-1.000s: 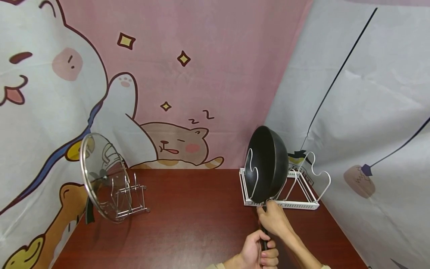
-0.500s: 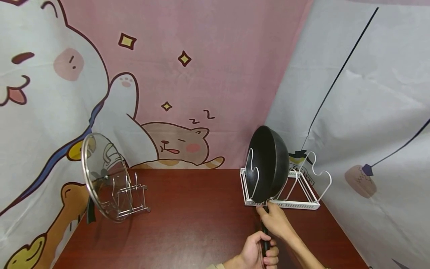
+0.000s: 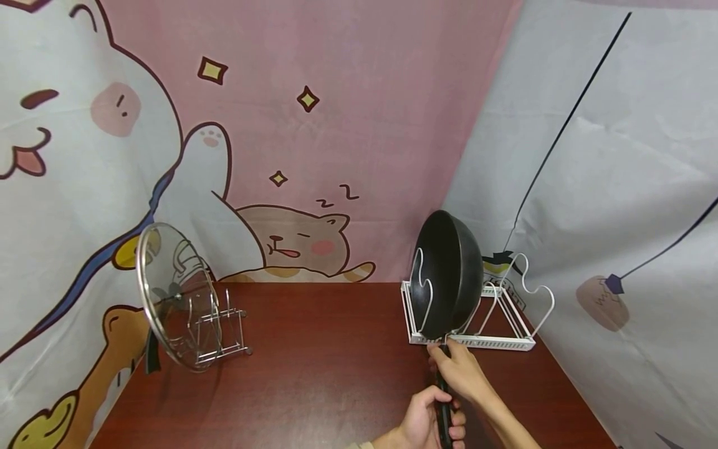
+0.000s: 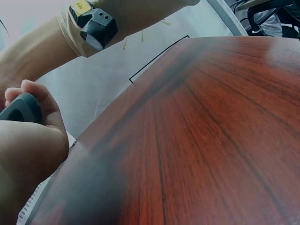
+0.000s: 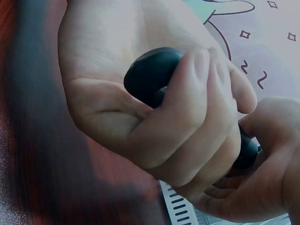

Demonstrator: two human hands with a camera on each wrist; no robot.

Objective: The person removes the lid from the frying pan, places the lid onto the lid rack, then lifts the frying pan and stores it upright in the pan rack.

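A black deep frying pan stands tilted on its side in a white wire rack, its hollow facing left and its handle pointing toward me. My left hand grips the handle near its end, thumb on top and fingers wrapped round the right side. Farther up, my right hand holds the handle close to the pan, right by the rack's front bar. In the right wrist view, the curled fingers of my left hand surround the handle's looped end, with my right hand beyond it.
On the left, a glass lid with a metal rim leans in a small chrome wire rack. Both racks stand on a reddish-brown wooden table. A cartoon-printed cloth hangs behind.
The fingers of my left hand have loosened a little, and more of the handle's near end shows. My right hand, the pan and both racks stay in place.
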